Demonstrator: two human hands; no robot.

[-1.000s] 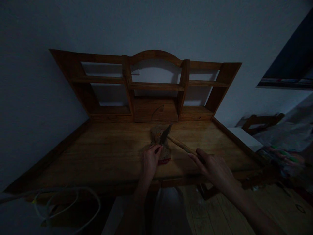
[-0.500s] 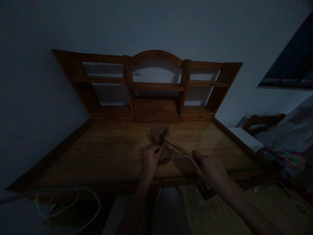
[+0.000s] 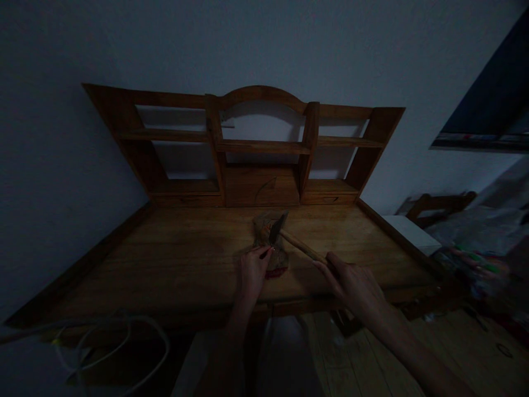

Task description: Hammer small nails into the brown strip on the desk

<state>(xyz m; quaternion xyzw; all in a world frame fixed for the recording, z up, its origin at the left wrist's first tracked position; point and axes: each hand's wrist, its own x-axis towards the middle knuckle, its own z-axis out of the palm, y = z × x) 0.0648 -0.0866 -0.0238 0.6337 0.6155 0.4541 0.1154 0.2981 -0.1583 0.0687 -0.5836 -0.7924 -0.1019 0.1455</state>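
Right hand point(image 3: 355, 284): closed around the wooden handle of the hammer point(image 3: 303, 248), right of centre; the hammer's head is over the brown lump point(image 3: 281, 256).
Left hand point(image 3: 252, 273): fingertips pinch a thin dark piece point(image 3: 265, 253) at the lump's near edge; too dim to identify.
Brown lump: mid-frame, well apart from both side rails.
Desk point(image 3: 165, 259): bare wood either side of the hands; front edge under the wrists.
Shelf unit point(image 3: 264, 146): along the back edge, upper centre.

There are 2 hands, the left hand point(image 3: 251, 274) and right hand point(image 3: 356, 285), 1 hammer point(image 3: 301, 247), 1 brown lump point(image 3: 281, 260), 1 desk point(image 3: 185, 259), 1 cable point(image 3: 124, 344).
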